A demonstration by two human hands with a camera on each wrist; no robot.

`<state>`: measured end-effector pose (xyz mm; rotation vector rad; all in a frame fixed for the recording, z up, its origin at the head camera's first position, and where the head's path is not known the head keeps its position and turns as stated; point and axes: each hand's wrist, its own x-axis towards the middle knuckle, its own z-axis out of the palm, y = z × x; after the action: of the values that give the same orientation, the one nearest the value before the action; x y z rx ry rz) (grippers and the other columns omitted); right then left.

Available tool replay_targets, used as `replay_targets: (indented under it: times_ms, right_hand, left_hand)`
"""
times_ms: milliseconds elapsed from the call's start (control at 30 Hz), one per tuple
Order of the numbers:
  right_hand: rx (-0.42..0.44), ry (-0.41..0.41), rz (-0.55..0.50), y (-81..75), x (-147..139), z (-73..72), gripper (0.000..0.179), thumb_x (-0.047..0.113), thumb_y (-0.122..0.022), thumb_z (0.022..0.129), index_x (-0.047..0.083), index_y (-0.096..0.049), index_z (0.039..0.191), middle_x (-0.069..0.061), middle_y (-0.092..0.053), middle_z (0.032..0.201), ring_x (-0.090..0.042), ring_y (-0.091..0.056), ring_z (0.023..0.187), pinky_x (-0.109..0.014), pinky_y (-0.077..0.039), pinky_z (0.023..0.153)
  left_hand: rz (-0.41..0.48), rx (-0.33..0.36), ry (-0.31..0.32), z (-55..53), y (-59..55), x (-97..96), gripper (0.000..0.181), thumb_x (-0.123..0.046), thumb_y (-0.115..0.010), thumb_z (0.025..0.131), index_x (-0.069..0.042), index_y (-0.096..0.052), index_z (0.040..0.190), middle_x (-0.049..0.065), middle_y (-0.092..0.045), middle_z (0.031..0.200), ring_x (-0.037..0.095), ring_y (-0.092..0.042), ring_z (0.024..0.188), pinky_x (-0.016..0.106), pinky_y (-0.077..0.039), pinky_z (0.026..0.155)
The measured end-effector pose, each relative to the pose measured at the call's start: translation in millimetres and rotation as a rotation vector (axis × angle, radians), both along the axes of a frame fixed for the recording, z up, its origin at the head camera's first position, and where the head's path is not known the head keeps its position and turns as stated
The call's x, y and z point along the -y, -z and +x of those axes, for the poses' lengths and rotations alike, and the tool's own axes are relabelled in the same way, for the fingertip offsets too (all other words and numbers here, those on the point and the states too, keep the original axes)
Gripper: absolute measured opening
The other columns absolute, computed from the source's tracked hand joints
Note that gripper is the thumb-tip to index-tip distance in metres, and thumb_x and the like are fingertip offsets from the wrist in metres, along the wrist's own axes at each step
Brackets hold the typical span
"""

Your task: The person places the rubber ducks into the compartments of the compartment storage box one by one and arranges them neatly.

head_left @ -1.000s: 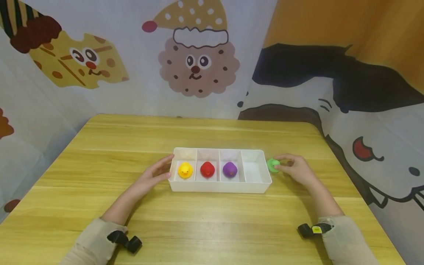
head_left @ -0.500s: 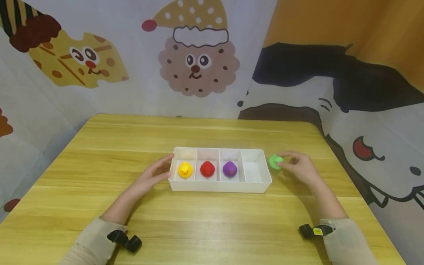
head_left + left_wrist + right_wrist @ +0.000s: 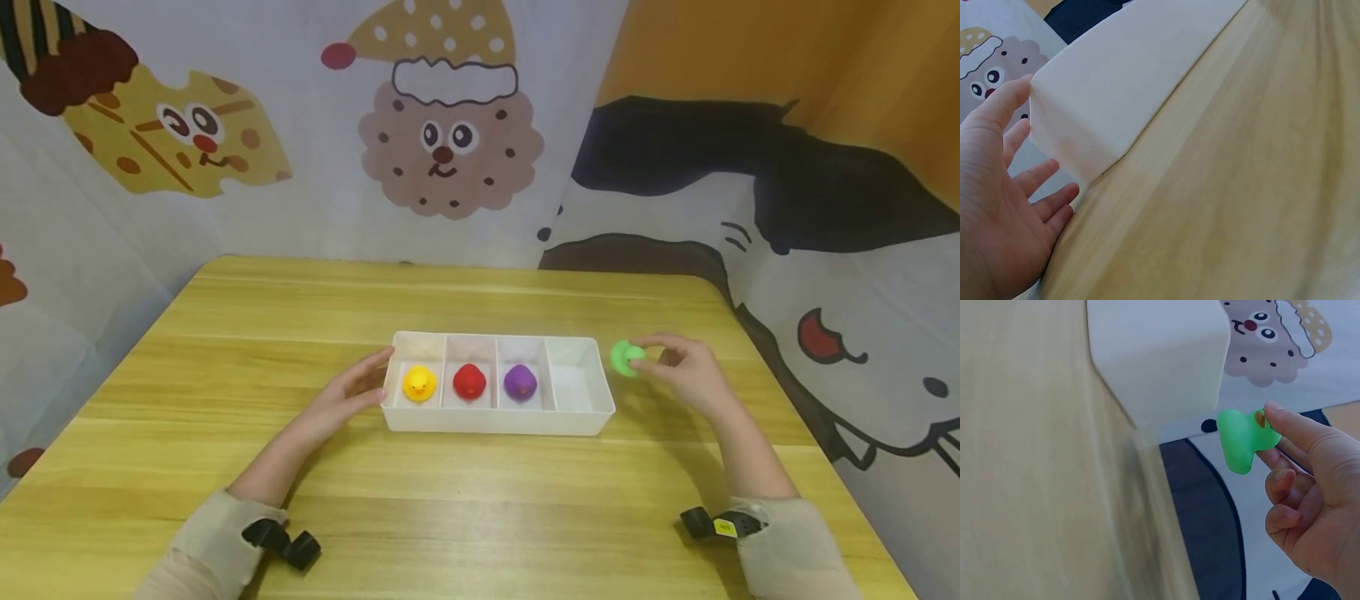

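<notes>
A white divided box [image 3: 498, 422] stands on the wooden table. A yellow toy duck [image 3: 419, 383] lies in its leftmost compartment, followed rightward by a red toy duck [image 3: 469, 382] and a purple one [image 3: 521, 382], each in its own compartment. The bare floor of the rightmost compartment shows. My left hand [image 3: 347, 397] touches the box's left end, thumb at the near corner and fingers loosely extended in the left wrist view. Just off the right end, my right hand [image 3: 686, 371] pinches a green toy duck [image 3: 1238, 439] between thumb and fingertips, raised over the table.
The wooden table [image 3: 480, 517] extends around the box on all sides. A cloth with cartoon prints [image 3: 315, 225] hangs behind it and along both sides. Black wrist cameras [image 3: 283, 543] are strapped over the sleeves.
My right hand has lifted the green duck and drawn it slightly right and away from the box's end. The duck has turned a little. My left hand and the box stay put.
</notes>
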<state>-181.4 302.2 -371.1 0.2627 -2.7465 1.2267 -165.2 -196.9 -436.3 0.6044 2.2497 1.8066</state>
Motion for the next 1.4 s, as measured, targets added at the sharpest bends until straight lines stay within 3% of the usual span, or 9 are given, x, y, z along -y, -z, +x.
replay_targets:
  times_ms: [267, 467, 600, 900, 1400]
  right_hand:
    - [-0.016, -0.029, -0.014, -12.9, 8.1, 7.2, 0.038, 0.031, -0.075, 0.084, 0.009, -0.068, 0.115, -0.007, -0.054, 0.077, -0.016, -0.042, 0.058, -0.027, -0.035, 0.043]
    - [-0.035, -0.065, -0.028, -21.0, 15.3, 12.4, 0.036, 0.028, -0.075, 0.085, 0.009, -0.069, 0.115, -0.005, -0.059, 0.096, -0.016, -0.044, 0.059, -0.027, -0.037, 0.045]
    - [-0.040, -0.085, -0.025, -23.7, 20.7, 13.8, 0.036, 0.027, -0.075, 0.084, 0.009, -0.069, 0.114, -0.005, -0.059, 0.098, -0.017, -0.044, 0.058, -0.027, -0.037, 0.045]
    - [-0.060, -0.166, -0.019, -23.7, 34.9, 13.7, 0.030, 0.020, -0.077, 0.083, 0.009, -0.071, 0.110, -0.005, -0.062, 0.100, -0.017, -0.045, 0.057, -0.027, -0.037, 0.044]
    - [0.022, -0.234, 0.008, -17.8, 50.3, 8.1, 0.032, 0.021, -0.078, 0.080, 0.010, -0.071, 0.109, -0.004, -0.065, 0.099, -0.014, -0.045, 0.055, -0.025, -0.038, 0.044]
  left_hand:
    - [0.002, 0.002, -0.002, -0.1, -0.2, -0.2, 0.059, -0.011, -0.054, 0.098, -0.017, -0.030, 0.151, 0.020, -0.034, 0.149, 0.041, -0.037, 0.131, 0.058, -0.035, 0.100]
    - [0.010, 0.002, 0.001, 0.3, -1.8, -0.7, 0.060, -0.010, -0.054, 0.097, -0.016, -0.030, 0.151, 0.020, -0.034, 0.149, 0.040, -0.036, 0.132, 0.058, -0.034, 0.100]
    - [0.010, -0.001, 0.006, 0.1, -1.7, -0.5, 0.060, -0.010, -0.054, 0.097, -0.016, -0.029, 0.151, 0.020, -0.034, 0.149, 0.040, -0.036, 0.132, 0.058, -0.035, 0.100]
    - [0.013, -0.003, 0.004, -0.3, -0.4, -0.4, 0.060, -0.010, -0.055, 0.097, -0.015, -0.029, 0.151, 0.021, -0.034, 0.148, 0.041, -0.037, 0.131, 0.057, -0.036, 0.100]
    - [0.008, -0.011, 0.007, -0.8, 2.1, -0.2, 0.059, -0.009, -0.054, 0.097, -0.012, -0.029, 0.151, 0.023, -0.034, 0.148, 0.042, -0.036, 0.131, 0.058, -0.036, 0.099]
